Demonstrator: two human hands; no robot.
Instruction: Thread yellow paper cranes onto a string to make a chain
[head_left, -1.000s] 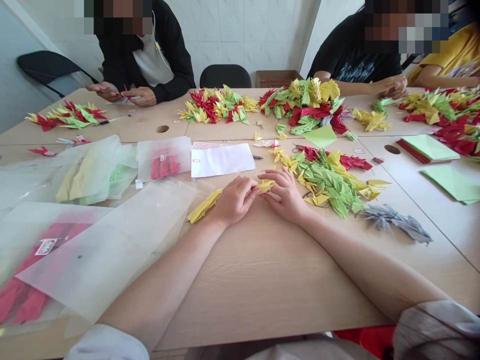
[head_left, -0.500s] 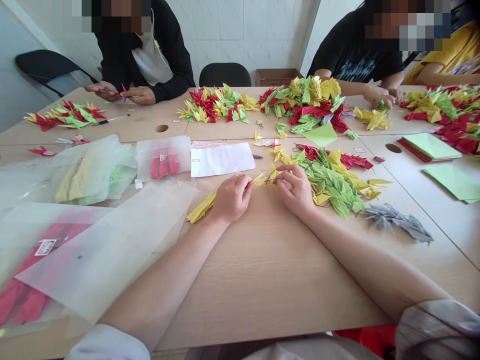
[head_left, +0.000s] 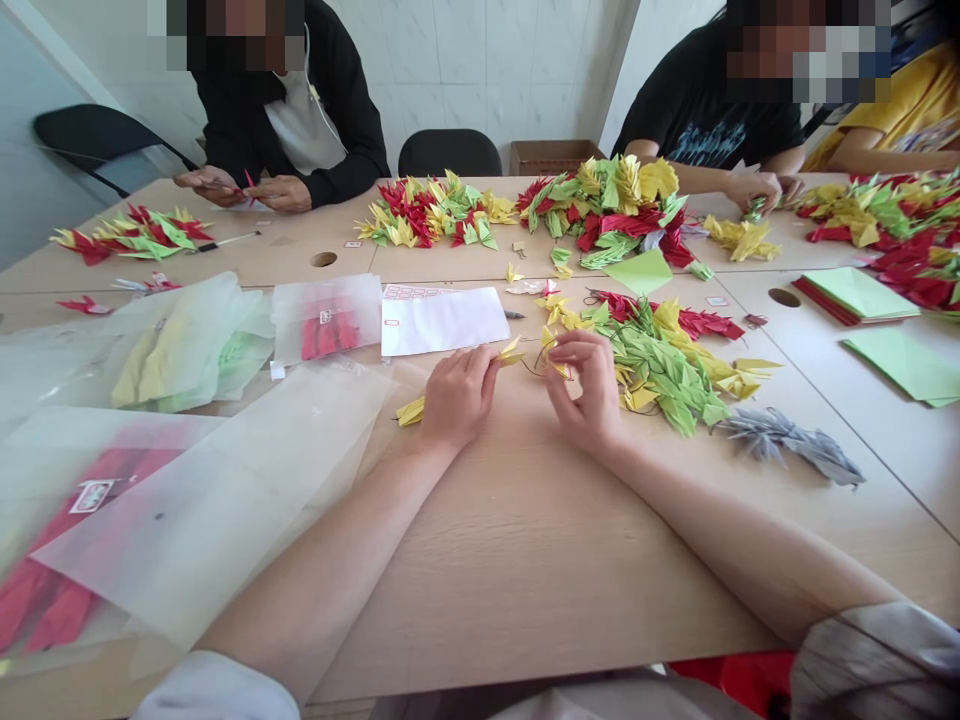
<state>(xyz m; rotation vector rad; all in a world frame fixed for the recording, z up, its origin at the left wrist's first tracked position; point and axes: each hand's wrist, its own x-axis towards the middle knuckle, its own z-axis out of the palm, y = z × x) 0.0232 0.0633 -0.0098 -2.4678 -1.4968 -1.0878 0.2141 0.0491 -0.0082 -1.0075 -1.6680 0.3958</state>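
Observation:
My left hand (head_left: pixel 456 395) is closed round a string of yellow folded paper cranes (head_left: pixel 510 353). One crane pokes out past the thumb, and the string's tail (head_left: pixel 410 411) shows behind the hand on the table. My right hand (head_left: pixel 589 385) has its thumb and fingers bent together around a dark thread (head_left: pixel 532 368) that loops into the gap between my hands. By its fingertips is another yellow crane (head_left: pixel 549 341); whether the fingers touch it is unclear. Just right of this hand lie green folded cranes (head_left: pixel 667 375) in a bundle, with yellow and red ones around them.
Clear plastic sleeves (head_left: pixel 300 440) cover the table at left, some holding red strings. A white sheet (head_left: pixel 446 322) and a pen lie ahead. Grey tied bundle (head_left: pixel 791 440) and green paper squares (head_left: pixel 900 365) are at right. Co-workers handle paper across the table (head_left: pixel 510 560).
The yellow string's tail behind my left hand shows shorter, and the crane at the thumb points up more. My right hand's fingers have drawn closer together. My hands have barely shifted.

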